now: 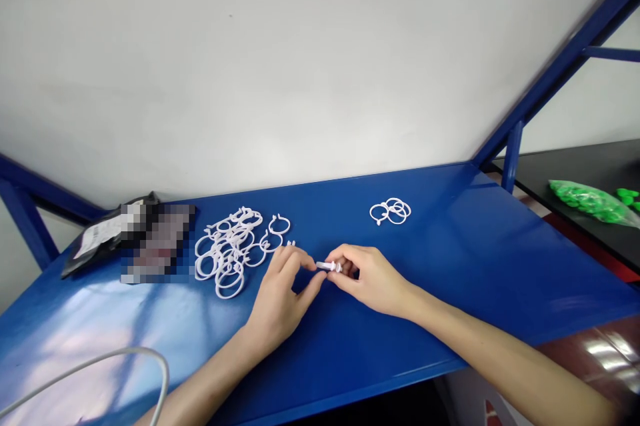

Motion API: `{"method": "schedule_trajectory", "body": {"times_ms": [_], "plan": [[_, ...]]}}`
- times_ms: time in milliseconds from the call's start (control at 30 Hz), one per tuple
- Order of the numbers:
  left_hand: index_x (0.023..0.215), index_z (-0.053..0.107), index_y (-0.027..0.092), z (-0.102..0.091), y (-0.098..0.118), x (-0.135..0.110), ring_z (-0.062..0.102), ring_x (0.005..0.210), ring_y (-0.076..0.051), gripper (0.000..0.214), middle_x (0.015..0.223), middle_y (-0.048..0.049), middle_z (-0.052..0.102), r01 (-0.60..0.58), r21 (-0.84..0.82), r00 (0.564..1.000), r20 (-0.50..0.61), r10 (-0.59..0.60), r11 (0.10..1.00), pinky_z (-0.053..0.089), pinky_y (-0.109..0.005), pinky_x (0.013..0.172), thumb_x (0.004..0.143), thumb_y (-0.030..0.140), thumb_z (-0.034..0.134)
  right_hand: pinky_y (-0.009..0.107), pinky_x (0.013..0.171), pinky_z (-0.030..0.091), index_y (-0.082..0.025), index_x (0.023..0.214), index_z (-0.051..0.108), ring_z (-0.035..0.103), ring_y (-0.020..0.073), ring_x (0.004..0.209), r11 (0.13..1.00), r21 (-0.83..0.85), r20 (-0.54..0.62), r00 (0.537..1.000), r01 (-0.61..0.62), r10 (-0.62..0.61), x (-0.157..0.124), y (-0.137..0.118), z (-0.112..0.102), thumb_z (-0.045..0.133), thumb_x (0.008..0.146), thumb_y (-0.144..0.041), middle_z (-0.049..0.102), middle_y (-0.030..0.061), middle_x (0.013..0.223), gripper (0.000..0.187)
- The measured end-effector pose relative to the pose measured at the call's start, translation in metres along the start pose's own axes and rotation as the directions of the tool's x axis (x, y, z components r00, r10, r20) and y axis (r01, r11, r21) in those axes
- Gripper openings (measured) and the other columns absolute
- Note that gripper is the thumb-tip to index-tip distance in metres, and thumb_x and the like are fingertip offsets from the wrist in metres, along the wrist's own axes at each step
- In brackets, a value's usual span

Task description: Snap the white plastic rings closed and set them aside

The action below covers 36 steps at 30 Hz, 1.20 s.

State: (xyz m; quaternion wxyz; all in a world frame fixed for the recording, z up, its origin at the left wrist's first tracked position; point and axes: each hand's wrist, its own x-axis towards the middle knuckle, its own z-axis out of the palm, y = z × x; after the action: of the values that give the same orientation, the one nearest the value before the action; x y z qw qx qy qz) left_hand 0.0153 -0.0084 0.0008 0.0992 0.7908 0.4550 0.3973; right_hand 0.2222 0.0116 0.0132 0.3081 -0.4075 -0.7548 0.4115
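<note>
Over the middle of the blue table, my right hand (373, 279) pinches a white plastic ring (327, 267) with a small clip, turned nearly edge-on. The thumb and fingertips of my left hand (283, 293) close on the ring's left end. A pile of similar white rings (230, 249) lies just left of my left hand, tangled together, with a few spread at its right side. Farther back on the right, a small group of white rings (390, 211) overlaps on the table. My fingers hide part of the held ring.
The blue table (320, 206) meets a pale wall at the back. A black plastic package (107, 236) and a blurred-out item (163, 243) lie at left. A white cable (120, 351) loops at front left. On a dark side surface rests a bag of green pieces (590, 201).
</note>
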Motion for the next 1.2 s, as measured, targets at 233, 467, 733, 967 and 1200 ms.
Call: {"method": "schedule_trajectory", "body": {"times_ms": [233,467,733,967,1200], "plan": [[0.100,0.067,0.024,-0.006,-0.001,0.000,0.068,0.080,-0.015,0.006,0.087,-0.0002,0.073,-0.043,-0.131,0.998,0.037,0.048,0.990,0.055,-0.026,0.072,0.096,0.019,0.065,0.031,0.076,0.059,-0.023,0.110,0.057,0.070,0.0154,0.080,0.973,0.225,0.029,0.998,-0.058,0.052,-0.004,-0.004,0.001,0.070,0.090,-0.025,0.073,0.0009,0.093,0.024],[0.099,0.072,0.023,-0.008,-0.001,0.001,0.070,0.073,-0.013,0.009,0.085,0.0002,0.076,0.200,-0.389,0.979,0.106,-0.172,0.899,0.055,-0.024,0.069,0.097,0.026,0.065,0.030,0.069,0.060,-0.020,0.096,0.062,0.070,0.0144,0.071,0.906,0.415,-0.004,0.996,-0.082,0.092,-0.002,-0.007,0.000,0.070,0.092,-0.031,0.071,-0.0003,0.081,0.014],[0.093,0.074,0.021,-0.006,0.002,-0.004,0.064,0.065,-0.011,0.009,0.076,0.0008,0.072,0.304,-0.537,0.952,0.148,-0.266,0.787,0.052,-0.022,0.065,0.093,0.029,0.069,0.026,0.068,0.053,-0.022,0.096,0.068,0.066,0.0127,0.072,0.952,0.304,-0.018,0.999,-0.025,0.032,-0.006,-0.010,0.000,0.069,0.095,-0.032,0.072,-0.0011,0.082,0.010],[0.092,0.075,0.021,-0.003,0.003,-0.003,0.064,0.063,-0.012,0.010,0.066,0.0023,0.069,0.409,-0.587,0.911,0.227,-0.344,0.699,0.051,-0.023,0.067,0.089,0.030,0.073,0.024,0.064,0.047,-0.020,0.091,0.070,0.061,0.0117,0.067,0.986,0.166,-0.047,0.999,0.017,-0.009,-0.009,-0.015,0.000,0.065,0.097,-0.032,0.070,-0.0012,0.077,0.014],[0.089,0.075,0.019,0.000,0.006,-0.007,0.058,0.056,-0.010,0.019,0.066,0.0006,0.070,0.579,-0.623,0.810,0.363,-0.461,0.526,0.044,-0.022,0.058,0.084,0.037,0.077,0.023,0.056,0.040,-0.019,0.088,0.067,0.050,0.0095,0.056,0.994,0.101,-0.045,0.998,0.044,-0.040,-0.013,-0.010,0.005,0.062,0.099,-0.033,0.063,-0.0031,0.069,0.019]]}}
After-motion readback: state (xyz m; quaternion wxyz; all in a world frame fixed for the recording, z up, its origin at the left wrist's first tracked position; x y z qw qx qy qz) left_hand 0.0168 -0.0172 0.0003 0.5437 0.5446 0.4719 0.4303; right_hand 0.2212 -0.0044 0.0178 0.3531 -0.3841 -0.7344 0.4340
